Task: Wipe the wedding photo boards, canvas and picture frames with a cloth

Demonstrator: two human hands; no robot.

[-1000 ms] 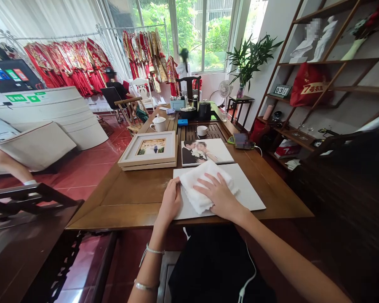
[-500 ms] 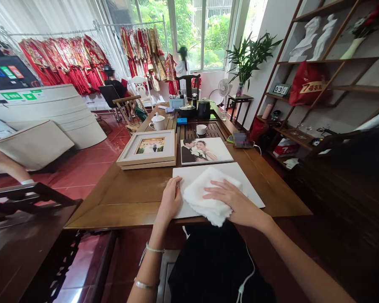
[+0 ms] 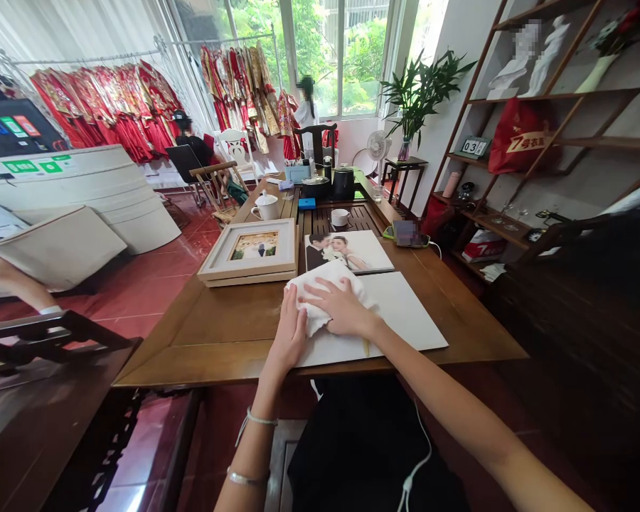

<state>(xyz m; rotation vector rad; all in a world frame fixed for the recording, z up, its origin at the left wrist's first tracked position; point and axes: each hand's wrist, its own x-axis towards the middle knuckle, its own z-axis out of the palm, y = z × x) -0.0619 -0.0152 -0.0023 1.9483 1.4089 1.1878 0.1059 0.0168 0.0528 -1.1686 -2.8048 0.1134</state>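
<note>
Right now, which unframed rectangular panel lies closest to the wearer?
The plain white rectangular panel partly under the white cloth; the couple-photo panel lies farther back.

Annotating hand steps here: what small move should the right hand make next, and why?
Probably slide the white cloth rightward across the white panel. The right hand lies spread on the cloth near the panel's left end, and the panel's right part is uncovered. The left hand, at the left edge, could steady it.
</note>
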